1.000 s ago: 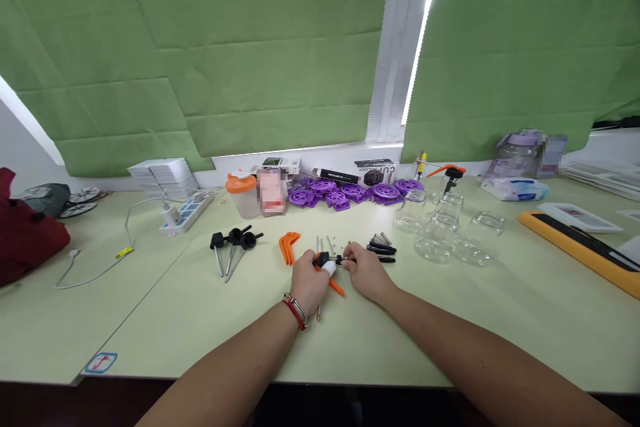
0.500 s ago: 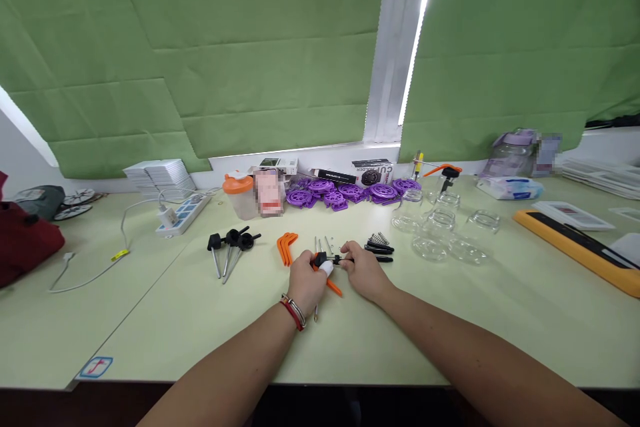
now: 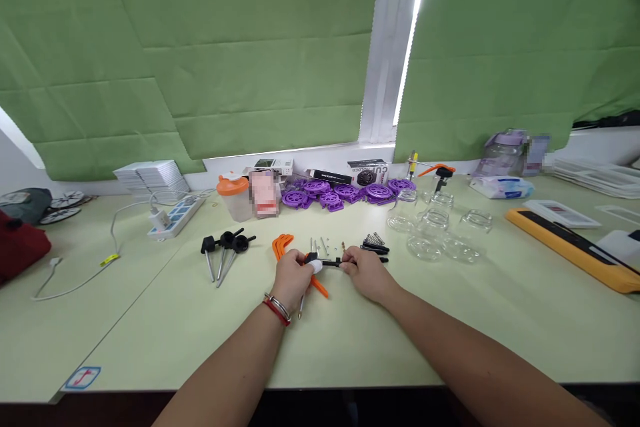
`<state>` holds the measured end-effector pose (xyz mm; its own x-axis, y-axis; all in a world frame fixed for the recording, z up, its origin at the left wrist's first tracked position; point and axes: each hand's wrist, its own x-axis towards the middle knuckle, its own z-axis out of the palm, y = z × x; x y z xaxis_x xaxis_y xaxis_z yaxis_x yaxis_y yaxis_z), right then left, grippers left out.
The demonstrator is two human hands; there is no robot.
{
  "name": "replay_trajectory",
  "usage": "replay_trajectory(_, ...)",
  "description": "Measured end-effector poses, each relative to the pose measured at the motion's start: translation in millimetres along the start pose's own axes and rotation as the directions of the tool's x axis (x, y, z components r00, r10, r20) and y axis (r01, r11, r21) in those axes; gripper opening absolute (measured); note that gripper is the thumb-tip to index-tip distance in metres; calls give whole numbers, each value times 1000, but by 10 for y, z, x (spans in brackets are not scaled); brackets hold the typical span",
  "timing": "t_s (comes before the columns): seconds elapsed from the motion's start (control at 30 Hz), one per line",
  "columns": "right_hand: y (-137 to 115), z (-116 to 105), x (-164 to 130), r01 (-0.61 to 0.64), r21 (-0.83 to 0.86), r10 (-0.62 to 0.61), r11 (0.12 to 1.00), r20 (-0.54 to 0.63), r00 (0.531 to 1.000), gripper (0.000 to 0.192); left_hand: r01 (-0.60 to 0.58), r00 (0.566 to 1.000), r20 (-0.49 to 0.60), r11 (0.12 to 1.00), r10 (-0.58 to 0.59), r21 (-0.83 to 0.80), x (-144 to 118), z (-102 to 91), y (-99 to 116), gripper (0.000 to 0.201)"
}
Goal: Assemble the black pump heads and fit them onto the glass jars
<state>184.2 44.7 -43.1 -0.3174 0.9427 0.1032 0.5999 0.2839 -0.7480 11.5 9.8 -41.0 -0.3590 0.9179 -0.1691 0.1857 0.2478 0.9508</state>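
Black pump part, frame centre, is now held slightly further left vs 0.5 s ago, gripped between left hand & right hand; both clenched on it.

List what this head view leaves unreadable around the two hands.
- Black part between left hand and right hand: fingers cover both ends; each grip's closure unclear.
- Orange piece: mostly under the left hand.
- Small pins beyond the hands: too small to identify.
- Label beside the orange-lidded cup: blurred.
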Motion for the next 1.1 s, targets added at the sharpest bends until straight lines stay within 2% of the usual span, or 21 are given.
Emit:
replay_trajectory(0.17,26,-139,-27,-80,-88,79,993,-17,997,9,-72,994,-62,978,86,195,49,-77,-34,24)
replay_trajectory(0.3,34,-193,-27,-75,-135,74,988,-12,997,8,-181,973,-57,896,222,405,-23,-125,17,33)
replay_trajectory(0.5,23,-194,-31,-55,-174,56,983,-3,998,9,-200,946,-38,670,323,715,-160,-144,127,25)
replay_trajectory(0.73,37,-223,-40,-36,-249,43,968,23,999,13,-199,937,50,410,346,890,-293,-95,279,27)
replay_trajectory(0.8,34,-233,-42,-27,-270,37,962,30,999,15,-237,928,103,354,357,905,-356,-57,348,25)
replay_trajectory(0.93,19,-247,-37,1,-310,13,951,41,999,16,-414,889,313,291,335,863,-435,49,462,21)
replay_trajectory(1.03,19,-258,-27,3,-327,12,945,44,999,16,-530,846,459,330,272,781,-398,140,506,20)
replay_trajectory(1.1,31,-270,-18,-6,-333,21,943,40,999,17,-560,828,512,365,227,744,-331,209,517,19)
